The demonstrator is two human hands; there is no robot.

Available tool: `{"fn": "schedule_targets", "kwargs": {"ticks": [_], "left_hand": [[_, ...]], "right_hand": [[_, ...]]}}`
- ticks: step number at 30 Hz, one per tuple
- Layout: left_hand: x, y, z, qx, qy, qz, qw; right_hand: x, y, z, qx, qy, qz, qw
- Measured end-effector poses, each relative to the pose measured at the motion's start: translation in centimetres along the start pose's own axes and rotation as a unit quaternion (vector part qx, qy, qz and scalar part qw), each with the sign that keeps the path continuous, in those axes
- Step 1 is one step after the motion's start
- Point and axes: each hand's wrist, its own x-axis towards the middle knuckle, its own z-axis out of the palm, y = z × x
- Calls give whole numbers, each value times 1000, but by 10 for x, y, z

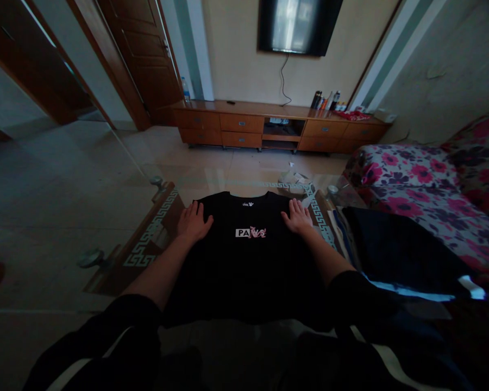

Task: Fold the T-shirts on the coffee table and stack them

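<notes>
A black T-shirt (244,277) lies spread flat, neckline away from me, on a glass table (142,239). Its chest carries a small white and pink print. On the shirt's left shoulder edge rests my left hand (194,221), palm down with the fingers extended. My right hand (298,217) lies flat in the same way on the right shoulder edge. Neither hand grips the cloth. The shirt's sleeves cannot be seen clearly; they may be tucked under or hidden by my arms.
A stack of folded dark clothes (403,250) sits to the right, beside a floral sofa (415,168). Beyond the table stands a low wooden cabinet (240,122) with several bottles (326,101) on top. A television (299,27) hangs on the wall above it.
</notes>
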Motion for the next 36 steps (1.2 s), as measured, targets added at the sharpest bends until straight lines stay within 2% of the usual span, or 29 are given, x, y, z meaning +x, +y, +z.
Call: {"fn": "schedule_targets", "kwargs": {"ticks": [2, 5, 8, 11, 14, 18, 20, 25, 29, 33, 36], "left_hand": [[-12, 6, -7, 4, 18, 23, 1000], [-36, 10, -11, -4, 1, 98, 995], [-50, 6, -6, -18, -24, 129, 991], [-45, 5, 0, -29, -32, 134, 990], [-27, 10, 0, -47, -25, 133, 990], [-11, 20, -10, -68, 64, 84, 992], [-15, 23, -16, -60, 89, 73, 992], [-57, 14, -13, -26, 22, 51, 998], [-78, 4, -3, -15, 24, 93, 995], [-62, 6, -6, -22, 6, 102, 994], [-56, 19, -14, -28, 44, 54, 997]], "right_hand": [[-15, 2, -3, -17, 2, -34, 999], [-47, 11, -3, -31, 13, -113, 993], [-68, 22, 2, -21, 1, -128, 992], [-65, 26, 4, -12, -8, -107, 994], [-46, 24, 2, -14, 1, -92, 996], [-26, 18, -4, -10, 16, -66, 998], [-29, 16, -7, -7, 22, -67, 998], [-69, 28, -2, -7, 30, -161, 986], [-87, 44, 8, -16, 32, -127, 991], [-77, 40, 4, -19, 23, -94, 995], [-74, 27, -1, -25, 14, -39, 999]]}}
